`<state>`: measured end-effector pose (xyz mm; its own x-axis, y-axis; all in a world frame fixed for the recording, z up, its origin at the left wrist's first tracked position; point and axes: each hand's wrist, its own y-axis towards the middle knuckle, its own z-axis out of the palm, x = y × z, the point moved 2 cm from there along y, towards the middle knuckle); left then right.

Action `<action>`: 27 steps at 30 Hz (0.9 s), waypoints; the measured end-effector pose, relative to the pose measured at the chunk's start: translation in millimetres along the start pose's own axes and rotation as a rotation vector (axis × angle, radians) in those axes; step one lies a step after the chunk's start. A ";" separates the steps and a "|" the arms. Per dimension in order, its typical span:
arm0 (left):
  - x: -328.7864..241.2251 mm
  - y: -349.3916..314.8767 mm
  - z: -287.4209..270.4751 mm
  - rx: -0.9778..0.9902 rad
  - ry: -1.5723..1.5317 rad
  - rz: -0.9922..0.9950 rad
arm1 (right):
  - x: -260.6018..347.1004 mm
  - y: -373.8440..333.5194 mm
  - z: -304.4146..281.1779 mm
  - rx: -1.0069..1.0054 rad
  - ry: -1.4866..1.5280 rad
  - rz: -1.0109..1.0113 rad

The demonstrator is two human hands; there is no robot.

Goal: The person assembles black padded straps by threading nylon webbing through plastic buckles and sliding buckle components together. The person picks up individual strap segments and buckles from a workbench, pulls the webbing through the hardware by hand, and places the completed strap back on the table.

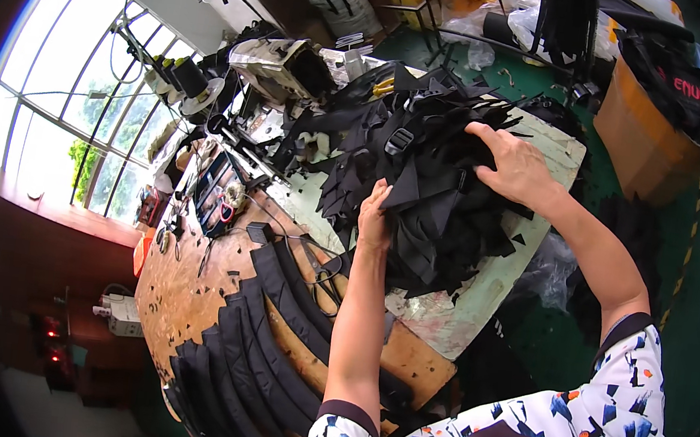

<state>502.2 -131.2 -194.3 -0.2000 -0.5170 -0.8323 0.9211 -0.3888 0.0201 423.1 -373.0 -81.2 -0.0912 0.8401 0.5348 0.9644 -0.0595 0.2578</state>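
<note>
Your right hand (518,167) has thumb and fingers apart at the pile of black pieces (430,232), which lies near the right edge of the white counter (452,321). Your left hand (375,218) meets the pile, fingers together; I cannot tell if they clamp anything.

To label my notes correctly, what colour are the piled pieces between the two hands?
The piled pieces are black, seen best in the head view.
</note>
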 end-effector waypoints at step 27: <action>6.4 -29.3 -46.1 -0.036 -0.170 0.174 | 56.4 -13.1 27.5 -0.073 0.081 -0.386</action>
<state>489.3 -88.0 -225.8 -0.0876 -0.6958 -0.7129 0.9572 -0.2569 0.1331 412.2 -310.0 -76.6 -0.4654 0.7631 0.4484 0.8355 0.2116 0.5072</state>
